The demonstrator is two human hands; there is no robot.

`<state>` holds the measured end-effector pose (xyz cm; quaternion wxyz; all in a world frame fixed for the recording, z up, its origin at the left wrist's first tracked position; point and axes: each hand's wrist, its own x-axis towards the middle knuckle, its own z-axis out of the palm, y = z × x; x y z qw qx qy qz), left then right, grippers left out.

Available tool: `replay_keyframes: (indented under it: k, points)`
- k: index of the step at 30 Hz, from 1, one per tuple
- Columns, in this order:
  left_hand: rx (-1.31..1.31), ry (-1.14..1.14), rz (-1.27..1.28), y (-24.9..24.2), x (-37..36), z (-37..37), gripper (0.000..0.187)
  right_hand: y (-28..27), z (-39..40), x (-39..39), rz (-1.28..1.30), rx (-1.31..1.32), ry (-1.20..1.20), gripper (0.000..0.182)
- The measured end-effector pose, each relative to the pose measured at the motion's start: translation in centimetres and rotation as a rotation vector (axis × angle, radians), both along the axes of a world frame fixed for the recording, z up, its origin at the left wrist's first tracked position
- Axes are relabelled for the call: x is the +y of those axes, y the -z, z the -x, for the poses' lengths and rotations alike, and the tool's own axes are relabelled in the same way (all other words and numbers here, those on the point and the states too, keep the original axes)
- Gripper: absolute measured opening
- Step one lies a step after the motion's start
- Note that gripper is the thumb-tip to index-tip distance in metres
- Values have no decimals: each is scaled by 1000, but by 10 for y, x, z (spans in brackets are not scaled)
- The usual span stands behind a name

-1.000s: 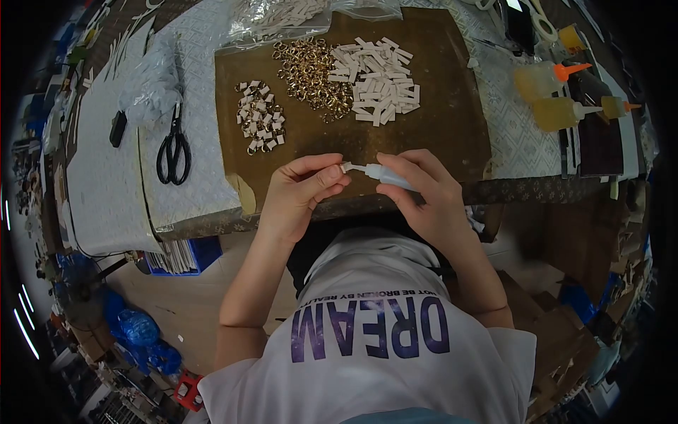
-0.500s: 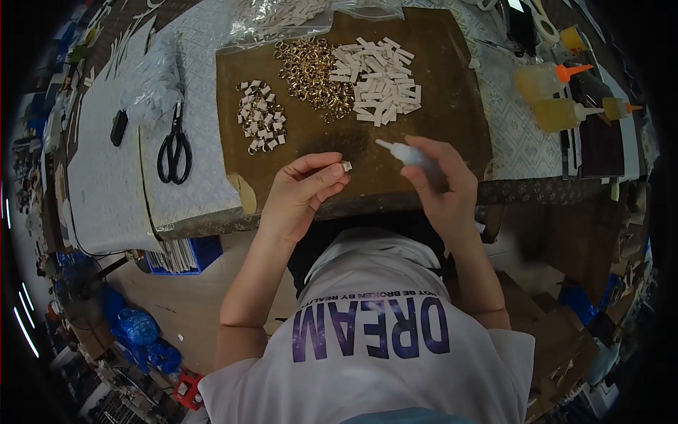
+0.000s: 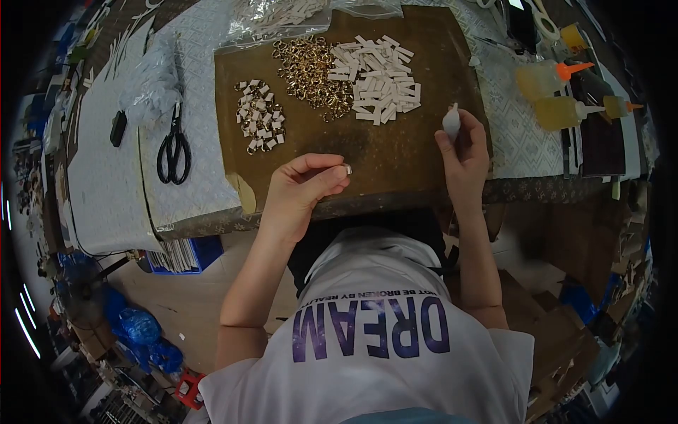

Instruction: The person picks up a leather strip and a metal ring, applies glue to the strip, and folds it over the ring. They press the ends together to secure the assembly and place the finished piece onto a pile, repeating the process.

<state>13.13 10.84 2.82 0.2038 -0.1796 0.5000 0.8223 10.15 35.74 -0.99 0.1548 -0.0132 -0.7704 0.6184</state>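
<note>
Near the front edge of the brown mat, my left hand pinches a small white piece between thumb and fingers. My right hand is closed round a small white bottle at the mat's right side, its tip pointing away from me. Beyond my hands lie a pile of white strips, a heap of gold-coloured rings and, farther left, a group of rings with white pieces on them.
Black scissors and a clear plastic bag lie left of the mat. Bottles of yellowish liquid with pointed caps are at the right. Another plastic bag holding white strips sits at the back.
My right hand has moved right and away from my left hand with the white bottle, which has turned from pointing left to pointing away from me. My left hand has barely moved.
</note>
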Motion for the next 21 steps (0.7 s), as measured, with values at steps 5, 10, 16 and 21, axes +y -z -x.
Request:
replay_keyframes:
  k: [5, 10, 16, 21]
  points:
    - [4, 4, 7, 2, 1, 0, 19, 3, 0, 1, -61, -54, 3, 29]
    - [17, 16, 16, 3, 1, 0, 20, 7, 0, 0, -149, -17, 35, 30]
    - [4, -23, -14, 4, 1, 0, 19, 5, -6, -6, -292, 302, 287, 31]
    - [10, -46, 25, 5, -1, -2, 25, -10, -20, -32, -268, 347, -44, 16]
